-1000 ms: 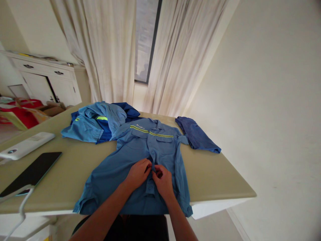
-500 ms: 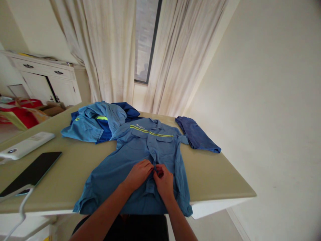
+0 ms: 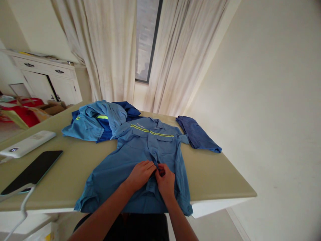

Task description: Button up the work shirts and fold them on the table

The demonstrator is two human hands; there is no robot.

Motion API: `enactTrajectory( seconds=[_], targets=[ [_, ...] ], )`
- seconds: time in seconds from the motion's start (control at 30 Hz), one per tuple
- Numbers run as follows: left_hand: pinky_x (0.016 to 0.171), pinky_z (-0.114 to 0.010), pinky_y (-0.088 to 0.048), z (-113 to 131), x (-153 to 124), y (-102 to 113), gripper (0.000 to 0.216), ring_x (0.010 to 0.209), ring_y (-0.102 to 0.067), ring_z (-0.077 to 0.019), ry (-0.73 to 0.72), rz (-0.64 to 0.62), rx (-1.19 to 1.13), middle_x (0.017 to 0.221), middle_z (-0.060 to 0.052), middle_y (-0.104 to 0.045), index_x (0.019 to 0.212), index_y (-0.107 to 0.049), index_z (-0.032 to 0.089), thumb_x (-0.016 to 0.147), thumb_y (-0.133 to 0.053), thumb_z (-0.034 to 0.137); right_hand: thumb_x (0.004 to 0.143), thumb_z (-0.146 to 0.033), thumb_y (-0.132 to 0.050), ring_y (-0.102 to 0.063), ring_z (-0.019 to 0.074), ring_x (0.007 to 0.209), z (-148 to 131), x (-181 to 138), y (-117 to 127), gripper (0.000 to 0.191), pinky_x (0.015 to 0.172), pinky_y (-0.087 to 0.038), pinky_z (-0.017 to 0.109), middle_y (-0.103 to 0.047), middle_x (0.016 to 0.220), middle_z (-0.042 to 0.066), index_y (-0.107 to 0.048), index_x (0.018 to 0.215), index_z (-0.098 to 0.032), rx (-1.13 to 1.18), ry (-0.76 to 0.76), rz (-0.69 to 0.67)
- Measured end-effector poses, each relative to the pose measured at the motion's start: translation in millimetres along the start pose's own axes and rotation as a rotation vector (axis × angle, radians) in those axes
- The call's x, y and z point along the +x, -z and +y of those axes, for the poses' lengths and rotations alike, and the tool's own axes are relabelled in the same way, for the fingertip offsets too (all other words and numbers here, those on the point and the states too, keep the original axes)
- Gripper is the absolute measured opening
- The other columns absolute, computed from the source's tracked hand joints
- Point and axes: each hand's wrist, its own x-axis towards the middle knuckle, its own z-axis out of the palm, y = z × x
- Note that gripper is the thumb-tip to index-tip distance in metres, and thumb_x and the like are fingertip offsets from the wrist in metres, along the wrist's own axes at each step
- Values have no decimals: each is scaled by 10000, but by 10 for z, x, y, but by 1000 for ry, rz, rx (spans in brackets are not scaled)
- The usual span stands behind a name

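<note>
A blue work shirt (image 3: pixel 125 160) with yellow reflective stripes lies flat, front up, on the beige table (image 3: pixel 215 174). My left hand (image 3: pixel 140 173) and my right hand (image 3: pixel 165 180) meet at the shirt's button placket, low on the front. Both hands are closed, pinching the placket fabric between fingers and thumbs. A button shows just above them on the placket. My forearms come in from the lower edge over the shirt's hem.
A heap of blue garments (image 3: pixel 99 121) lies behind the shirt at the left, and a folded dark blue cloth (image 3: pixel 198 135) at the right. A dark tablet (image 3: pixel 32 172) and a white device (image 3: pixel 27 144) lie at the table's left. Curtains, a window and a white cabinet (image 3: pixel 47 80) stand behind.
Both hands have stayed on the placket and shifted slightly down and to the right. The view has tilted a little. The shirt has not moved.
</note>
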Motion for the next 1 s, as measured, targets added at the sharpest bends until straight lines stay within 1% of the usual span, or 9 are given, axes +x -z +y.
enactTrajectory(
  seconds=[0.1,0.27,0.47,0.57,0.67,0.83,1.0],
  targets=[
    [838,-350,-451,-8,-4,-20,73,901,-570,-214,-37,32,19,973,-38,-648,1002,-633,193,992,-561,186,865,-317,-599,-715,215,731,-3,-8,12,240,702,-557,314,-769,881,54,-724,1030,-195,12,-4,10],
    [806,-350,-453,-28,-11,-57,56,880,-566,-216,-12,79,35,945,-38,-640,967,-631,187,981,-577,180,862,-325,-614,-700,205,686,13,-4,7,235,669,-548,300,-765,840,49,-735,1009,-188,22,26,-15],
    [814,-343,-456,7,-15,-28,70,883,-568,-211,10,111,16,957,-41,-639,981,-629,186,981,-566,155,862,-321,-614,-693,199,658,17,-8,4,213,625,-531,286,-761,799,40,-746,972,-195,-1,48,-21],
    [814,-334,-456,9,-13,-26,77,875,-573,-202,1,108,-6,953,-34,-642,972,-632,188,984,-563,156,888,-328,-583,-700,202,691,7,-22,16,242,645,-535,287,-766,824,50,-744,1006,-191,-2,70,9],
    [817,-341,-455,-1,-12,-44,93,864,-574,-203,-32,90,6,936,-35,-642,963,-639,185,988,-555,157,899,-338,-576,-697,199,696,12,-23,20,255,654,-539,288,-765,843,55,-735,1026,-185,17,57,37],
    [815,-343,-454,-4,-9,-40,96,875,-570,-209,-20,86,11,950,-44,-645,974,-645,183,991,-552,166,885,-339,-597,-684,195,653,16,-11,20,230,623,-531,284,-757,808,45,-726,999,-187,38,37,8],
    [822,-342,-448,7,-8,-21,114,878,-564,-205,-9,94,2,949,-42,-646,971,-648,189,994,-540,158,893,-340,-584,-677,189,641,17,-15,11,223,613,-518,279,-756,817,41,-718,989,-190,23,33,10]
  ],
)
